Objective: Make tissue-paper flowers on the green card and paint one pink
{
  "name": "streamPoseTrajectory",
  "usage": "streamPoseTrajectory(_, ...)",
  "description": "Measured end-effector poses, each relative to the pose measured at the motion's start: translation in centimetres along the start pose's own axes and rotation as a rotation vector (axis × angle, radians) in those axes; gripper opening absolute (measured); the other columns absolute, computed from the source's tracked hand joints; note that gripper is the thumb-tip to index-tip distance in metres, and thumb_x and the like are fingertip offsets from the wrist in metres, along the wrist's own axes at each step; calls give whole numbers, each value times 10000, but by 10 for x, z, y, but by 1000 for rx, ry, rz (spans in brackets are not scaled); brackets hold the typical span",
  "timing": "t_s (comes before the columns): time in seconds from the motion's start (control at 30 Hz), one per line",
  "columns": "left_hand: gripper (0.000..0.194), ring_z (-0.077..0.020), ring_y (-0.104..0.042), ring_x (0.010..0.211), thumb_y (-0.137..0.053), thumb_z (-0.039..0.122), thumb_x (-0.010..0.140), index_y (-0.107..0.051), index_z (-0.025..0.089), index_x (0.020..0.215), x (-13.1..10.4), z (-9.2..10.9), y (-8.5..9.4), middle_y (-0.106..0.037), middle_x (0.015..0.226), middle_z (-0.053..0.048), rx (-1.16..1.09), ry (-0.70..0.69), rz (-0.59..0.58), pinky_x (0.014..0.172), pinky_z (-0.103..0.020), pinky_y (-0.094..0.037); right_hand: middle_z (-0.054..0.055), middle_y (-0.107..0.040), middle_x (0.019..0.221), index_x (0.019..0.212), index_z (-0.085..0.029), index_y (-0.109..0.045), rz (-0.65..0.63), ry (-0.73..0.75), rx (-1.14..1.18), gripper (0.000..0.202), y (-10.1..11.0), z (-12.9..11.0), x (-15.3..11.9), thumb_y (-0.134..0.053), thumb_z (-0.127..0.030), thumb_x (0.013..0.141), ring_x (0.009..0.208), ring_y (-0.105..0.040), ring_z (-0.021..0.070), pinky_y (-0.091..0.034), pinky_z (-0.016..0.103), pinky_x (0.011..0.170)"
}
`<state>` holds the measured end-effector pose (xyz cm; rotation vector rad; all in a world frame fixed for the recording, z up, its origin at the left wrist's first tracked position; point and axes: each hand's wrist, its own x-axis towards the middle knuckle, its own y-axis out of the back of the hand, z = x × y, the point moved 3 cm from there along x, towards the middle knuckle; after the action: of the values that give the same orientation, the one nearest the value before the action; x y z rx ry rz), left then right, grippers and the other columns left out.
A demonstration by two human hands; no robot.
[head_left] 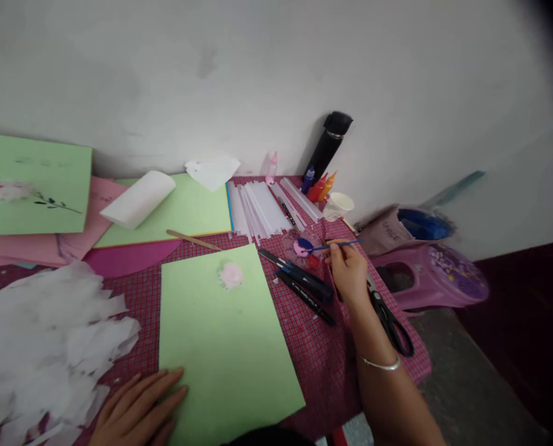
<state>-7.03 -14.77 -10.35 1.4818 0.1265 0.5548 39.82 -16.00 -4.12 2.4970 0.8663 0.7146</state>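
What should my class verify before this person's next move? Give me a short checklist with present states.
1. Right hand holding the brush: ok.
2. Brush tip at the dark blue paint: ok; how much it carries, cannot tell.
3. Left hand on the green sheet: ok, at its lower left.
4. Pink blossom dry: cannot tell.
5. Scissors away from the right forearm: not ok, right beside it.

Sheet (225, 347) looked smooth, matt paper; palette (290, 244) seemed clear, shiny plastic; tablecloth (139, 303) was matt, woven-looking cloth; scraps (48, 316) were thin, crumpled paper; stick (193, 240) looked bare matt wood; scissors (390, 317) had smooth plastic handles; bracelet (388, 366) was bright, polished metal; stool (420, 288) was smooth plastic, softly glossy; wall (211, 93) was matt, scuffed.
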Motion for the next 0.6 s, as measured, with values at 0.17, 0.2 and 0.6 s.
streamPoseTrajectory(0.17, 326, -184, -642, 1116, -579, 240, 880, -640, 318, 1190, 2, 8, 10, -692, 1221, -10, -86, 103, -20, 997, -359, -482, 23, -666, 701, 854, -207, -655, 130, -90, 228, 200, 11, -36, -7, -572, -385, 892, 517, -571, 129, -459, 274, 522)
streamPoseTrajectory(0.2, 318, -185, -638, 1123, -572, 216, 879, -648, 307, 1174, 3, 10, 12, -694, 1216, -18, -89, 113, -27, 1007, -368, -479, 30, -684, 735, 858, -228, -661, 55, -120, 323, 179, 6, -44, -8, -578, -383, 891, 539, -585, 123, -462, 264, 528)
streamPoseTrajectory(0.6, 230, -156, -650, 1042, -552, 174, 896, -683, 253, 1068, 21, 9, 25, -737, 1085, -17, -97, 60, 47, 968, -309, -474, 33, -683, 723, 838, -202, -618, -288, -127, 489, 261, -72, -74, -29, -571, -448, 908, 489, -579, 130, -473, 264, 454)
